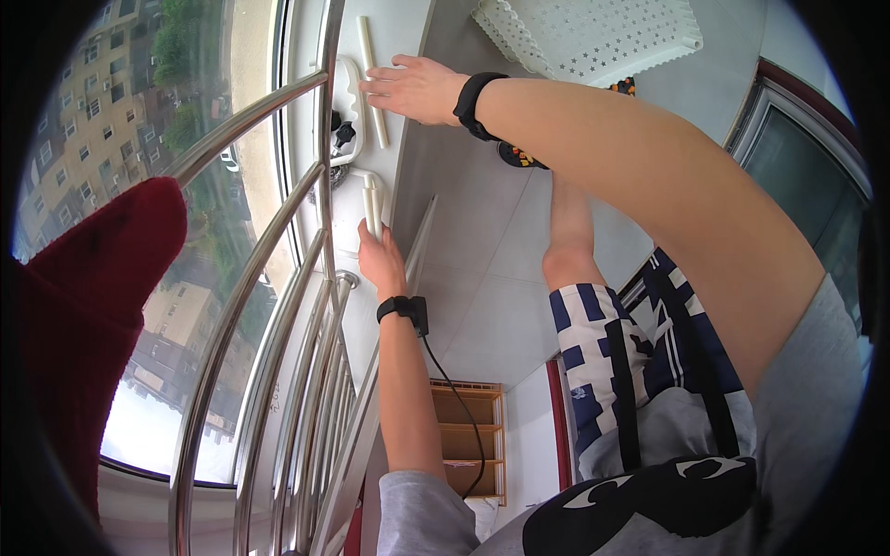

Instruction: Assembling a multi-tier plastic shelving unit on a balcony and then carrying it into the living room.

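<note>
Head view: white rod [373, 79] lengthwise along sill

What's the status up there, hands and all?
Left hand grips a white rod. Right hand rests on another white rod. Steel railing close alongside.

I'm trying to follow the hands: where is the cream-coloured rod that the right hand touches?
In the head view, the cream rod lies upper left of centre on the white sill, under the right hand, beside the steel railing.
</note>
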Tool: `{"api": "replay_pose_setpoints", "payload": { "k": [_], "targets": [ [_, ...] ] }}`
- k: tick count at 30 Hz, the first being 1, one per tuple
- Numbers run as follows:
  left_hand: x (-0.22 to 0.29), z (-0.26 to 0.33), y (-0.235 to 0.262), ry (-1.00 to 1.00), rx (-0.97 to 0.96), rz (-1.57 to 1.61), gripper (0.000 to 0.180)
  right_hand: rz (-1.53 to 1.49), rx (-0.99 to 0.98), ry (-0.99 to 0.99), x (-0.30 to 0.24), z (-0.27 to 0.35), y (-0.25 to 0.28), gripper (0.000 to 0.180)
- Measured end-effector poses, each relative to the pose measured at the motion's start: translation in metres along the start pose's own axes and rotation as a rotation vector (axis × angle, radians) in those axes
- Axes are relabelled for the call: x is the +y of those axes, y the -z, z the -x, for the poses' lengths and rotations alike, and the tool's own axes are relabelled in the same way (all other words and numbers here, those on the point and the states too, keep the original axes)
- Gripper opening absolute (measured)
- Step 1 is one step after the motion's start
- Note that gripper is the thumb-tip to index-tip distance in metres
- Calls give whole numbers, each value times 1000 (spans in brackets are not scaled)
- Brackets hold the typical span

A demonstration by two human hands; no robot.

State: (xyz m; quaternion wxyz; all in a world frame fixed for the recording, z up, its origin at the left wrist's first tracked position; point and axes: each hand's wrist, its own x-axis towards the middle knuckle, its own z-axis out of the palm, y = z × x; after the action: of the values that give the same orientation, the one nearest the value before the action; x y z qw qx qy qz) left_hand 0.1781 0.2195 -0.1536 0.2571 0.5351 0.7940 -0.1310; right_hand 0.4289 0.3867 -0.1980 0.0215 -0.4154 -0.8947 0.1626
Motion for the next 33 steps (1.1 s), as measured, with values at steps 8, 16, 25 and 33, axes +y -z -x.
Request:
{"api": "replay_pose_setpoints", "payload": {
  "k": [8,16,25,33],
  "targets": [
    [48,5,9,220,182,255,41,246,-85,6,16,-7,11,65],
    [138,101,40,204,102,1015,33,131,90,26,51,1,16,25],
    [183,97,95,3,67,1031,38,-231,2,-90,11,100,132,18],
    [252,32,94,94,-423,1063,30,-471,96,-909,142,220,158,31]
  ]
}}
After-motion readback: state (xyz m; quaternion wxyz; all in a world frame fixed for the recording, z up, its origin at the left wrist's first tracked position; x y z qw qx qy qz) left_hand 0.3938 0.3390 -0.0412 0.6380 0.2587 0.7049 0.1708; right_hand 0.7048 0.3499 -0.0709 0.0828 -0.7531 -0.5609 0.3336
